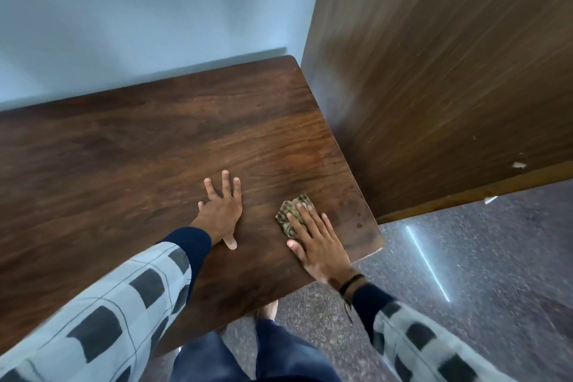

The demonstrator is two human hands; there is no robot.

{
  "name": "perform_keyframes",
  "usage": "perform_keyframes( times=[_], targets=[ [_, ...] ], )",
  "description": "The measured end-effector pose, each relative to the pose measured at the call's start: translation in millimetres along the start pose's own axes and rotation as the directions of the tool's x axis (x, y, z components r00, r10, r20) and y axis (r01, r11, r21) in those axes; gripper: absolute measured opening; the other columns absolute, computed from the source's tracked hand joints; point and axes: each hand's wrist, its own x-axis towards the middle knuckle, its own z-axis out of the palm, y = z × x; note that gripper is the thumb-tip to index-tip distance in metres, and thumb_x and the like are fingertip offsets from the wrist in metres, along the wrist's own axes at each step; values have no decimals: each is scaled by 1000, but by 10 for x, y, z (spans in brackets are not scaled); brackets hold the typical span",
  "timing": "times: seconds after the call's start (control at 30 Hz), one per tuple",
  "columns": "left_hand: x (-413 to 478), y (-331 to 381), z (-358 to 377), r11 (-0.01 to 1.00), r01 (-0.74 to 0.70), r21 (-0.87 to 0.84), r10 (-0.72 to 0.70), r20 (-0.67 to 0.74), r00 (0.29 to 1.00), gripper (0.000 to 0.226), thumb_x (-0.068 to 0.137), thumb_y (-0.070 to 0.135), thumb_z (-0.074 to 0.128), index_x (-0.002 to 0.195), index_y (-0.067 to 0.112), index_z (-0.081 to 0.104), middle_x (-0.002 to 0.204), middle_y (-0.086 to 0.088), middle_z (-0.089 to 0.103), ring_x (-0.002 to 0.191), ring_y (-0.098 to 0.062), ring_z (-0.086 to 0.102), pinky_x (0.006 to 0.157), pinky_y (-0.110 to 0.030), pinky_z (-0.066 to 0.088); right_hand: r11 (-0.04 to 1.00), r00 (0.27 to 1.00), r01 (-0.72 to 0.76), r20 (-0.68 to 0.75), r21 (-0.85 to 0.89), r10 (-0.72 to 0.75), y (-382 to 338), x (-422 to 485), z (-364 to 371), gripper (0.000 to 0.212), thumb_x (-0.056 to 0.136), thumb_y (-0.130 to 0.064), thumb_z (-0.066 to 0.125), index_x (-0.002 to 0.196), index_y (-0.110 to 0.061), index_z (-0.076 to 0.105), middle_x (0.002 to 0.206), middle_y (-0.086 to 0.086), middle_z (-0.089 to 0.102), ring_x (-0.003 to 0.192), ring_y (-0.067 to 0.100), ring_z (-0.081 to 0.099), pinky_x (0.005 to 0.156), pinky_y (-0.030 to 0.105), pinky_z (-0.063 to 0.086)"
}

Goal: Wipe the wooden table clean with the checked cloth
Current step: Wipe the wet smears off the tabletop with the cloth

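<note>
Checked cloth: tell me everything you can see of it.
The checked cloth is a small crumpled wad of olive-and-tan fabric with a fine dark check, bunched rather than spread flat. It lies on the wooden table near its right end, short of the edge. The right hand presses on it with straight fingers that cover its near right part, so only the far and left folds show. The left hand lies flat on bare wood beside it, apart from the cloth.
</note>
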Motion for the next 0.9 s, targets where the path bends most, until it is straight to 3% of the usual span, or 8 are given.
perform_keyframes(
  times=[0.1,0.27,0.5,0.6,0.67,0.77,0.83,0.9],
  targets=[
    [-14,23,-22,1000,4,16,-4,11,1000,158,57,33,95,145,7,-33,144,-18,-50,138,-58,-23,111,-66,27,995,998,64,-12,-70,-65,232,417,-118,55,107,-45,22,159,-33,9,168,-6,2,154,14,1,124,47,12],
    [-55,24,-30,999,5,34,-5,11,1000,156,59,34,94,146,7,-33,146,-18,-48,139,-57,-22,112,-65,25,917,918,-365,-99,162,383,72,470,-144,52,108,-42,18,159,-36,10,167,-10,1,153,12,-5,125,46,2],
    [-8,105,-82,998,30,52,-33,46,998,158,58,33,95,143,6,-36,145,-20,-49,138,-59,-20,111,-65,27,999,999,31,-20,-19,-32,24,-258,103,53,109,-40,16,159,-33,-1,167,-6,-4,154,15,-3,124,43,4],
    [-41,86,-88,998,10,66,-13,39,999,157,60,37,93,143,5,-36,147,-21,-46,138,-59,-20,111,-63,27,970,965,-235,-102,61,240,199,0,5,52,108,-38,21,158,-36,8,167,-8,8,154,13,3,125,46,7],
    [-78,54,-72,998,-11,60,9,29,1000,156,61,38,93,144,5,-35,147,-21,-45,137,-59,-22,113,-63,25,873,866,-451,-146,185,479,182,-77,17,51,107,-38,23,158,-34,15,167,-6,12,154,14,4,124,49,10],
    [-89,37,-55,996,-14,89,13,13,1000,156,60,41,92,146,5,-33,149,-22,-43,138,-59,-18,112,-61,28,745,741,-606,-140,278,656,-75,-417,139,53,107,-38,16,159,-32,10,167,-3,1,154,15,-6,125,48,6],
    [-73,61,-69,995,6,102,-7,6,1000,157,58,42,93,146,4,-32,149,-23,-42,139,-60,-14,109,-61,32,766,771,-581,-116,273,626,-295,-572,196,54,106,-38,10,159,-33,4,166,-5,-7,153,17,-11,124,47,2],
    [-71,93,-87,994,24,105,-26,15,1000,158,58,42,93,145,4,-33,149,-23,-43,139,-61,-13,108,-62,34,872,876,-442,-109,208,470,-421,-579,268,54,106,-37,13,159,-34,5,166,-4,-4,153,19,-8,124,47,3]
  ],
)
